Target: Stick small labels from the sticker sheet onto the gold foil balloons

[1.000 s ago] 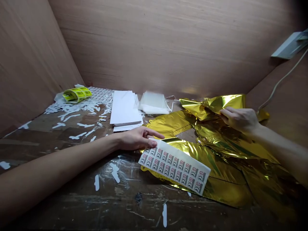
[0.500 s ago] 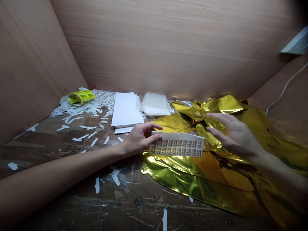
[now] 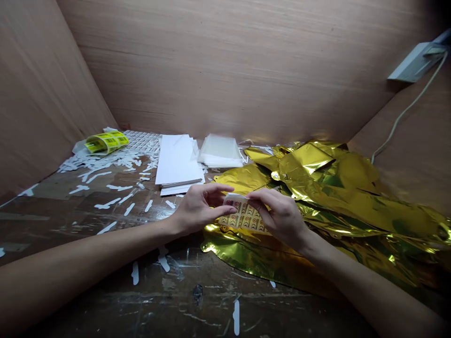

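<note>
Between my two hands is a small sticker sheet (image 3: 243,217) with rows of printed CE-mark labels. My left hand (image 3: 199,209) pinches its left end between thumb and fingers. At the top edge, farther right, my right hand (image 3: 278,213) has its thumb and fingers closed on the sheet, covering the right part of it. Gold foil balloons (image 3: 338,188), flat and crinkled, lie in a heap beneath and to the right of the sheet.
White cards (image 3: 178,159) are stacked behind my left hand, beside a pile of clear plastic sleeves (image 3: 221,151). Yellow labels (image 3: 107,142) lie curled at the back left among scattered white paper scraps (image 3: 95,164). A power strip (image 3: 416,61) with a cable hangs at the right wall.
My right hand has come left from above the foil balloons and taken hold of the sticker sheet. My left hand keeps its grip. The view has shifted slightly to the right.
</note>
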{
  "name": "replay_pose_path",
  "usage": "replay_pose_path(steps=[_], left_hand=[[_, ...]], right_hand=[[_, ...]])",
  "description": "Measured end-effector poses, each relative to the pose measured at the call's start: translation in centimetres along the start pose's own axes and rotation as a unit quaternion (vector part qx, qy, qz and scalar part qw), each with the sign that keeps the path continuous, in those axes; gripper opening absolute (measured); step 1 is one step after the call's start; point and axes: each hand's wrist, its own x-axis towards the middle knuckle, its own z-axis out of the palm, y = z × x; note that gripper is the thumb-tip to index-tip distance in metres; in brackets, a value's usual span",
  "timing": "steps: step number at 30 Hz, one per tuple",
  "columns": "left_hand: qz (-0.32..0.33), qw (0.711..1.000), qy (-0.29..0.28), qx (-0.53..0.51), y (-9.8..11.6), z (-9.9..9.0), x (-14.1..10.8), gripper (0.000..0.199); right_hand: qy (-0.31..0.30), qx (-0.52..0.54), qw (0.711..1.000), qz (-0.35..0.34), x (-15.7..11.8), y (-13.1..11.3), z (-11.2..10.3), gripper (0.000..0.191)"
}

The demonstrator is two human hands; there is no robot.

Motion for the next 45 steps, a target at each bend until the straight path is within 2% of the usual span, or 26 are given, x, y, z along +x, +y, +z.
replay_pose_path(steps=[5,9,11,16,20,24,26,30,32,34,38,40,42,45], left_hand=[[0.002,0.999,0.010,0.051,0.1,-0.1,0.0,0.040],[0.026,0.993,-0.012,0.113,0.8,0.0,0.0,0.025],[0.045,0.987,-0.013,0.155,1.1,0.1,0.0,0.021],[0.100,0.974,-0.035,0.201,1.3,0.1,-0.1,0.020],[0.075,0.982,-0.047,0.170,1.5,0.3,-0.1,0.017],[0.022,0.999,-0.037,0.032,1.7,0.8,-0.1,0.033],[-0.003,1.000,-0.026,0.001,1.9,0.8,-0.1,0.027],[-0.031,0.999,0.033,0.021,2.2,0.1,0.2,0.023],[-0.034,0.997,0.075,0.004,2.2,-0.4,0.6,0.024],[-0.030,0.993,0.114,-0.032,1.9,-0.9,1.1,0.024],[-0.013,0.985,0.149,-0.080,1.3,-1.5,1.8,0.025],[-0.015,0.986,0.136,-0.098,1.2,-1.6,1.9,0.034],[-0.023,0.987,0.124,-0.098,1.3,-1.6,1.9,0.041],[-0.029,0.990,0.123,-0.058,1.6,-1.7,1.9,0.031]], right_hand=[[0.023,-0.034,0.999,-0.023,0.3,-0.6,0.0,0.012],[0.039,-0.027,0.996,-0.075,0.7,-1.5,-0.1,0.038],[0.040,0.001,0.996,-0.080,0.8,-1.9,0.0,0.034],[0.039,0.070,0.996,-0.027,1.2,-2.2,0.0,0.015],[0.005,0.051,0.998,-0.029,1.6,-1.7,-0.3,0.012],[-0.028,-0.020,0.998,-0.047,2.0,-1.5,0.1,0.017],[-0.047,-0.040,0.998,-0.033,2.3,-1.6,0.2,0.024],[-0.112,-0.018,0.992,0.056,2.8,-0.9,-1.6,0.024],[-0.176,0.023,0.978,0.112,3.1,0.5,-3.3,0.038],[-0.222,0.076,0.957,0.168,3.3,2.4,-4.8,0.041],[-0.236,0.162,0.925,0.248,3.6,5.0,-6.2,0.038],[-0.243,0.177,0.923,0.241,3.7,5.2,-6.1,0.037],[-0.252,0.163,0.932,0.204,3.8,4.9,-5.9,0.034],[-0.266,0.115,0.946,0.148,4.1,4.5,-6.0,0.031]])
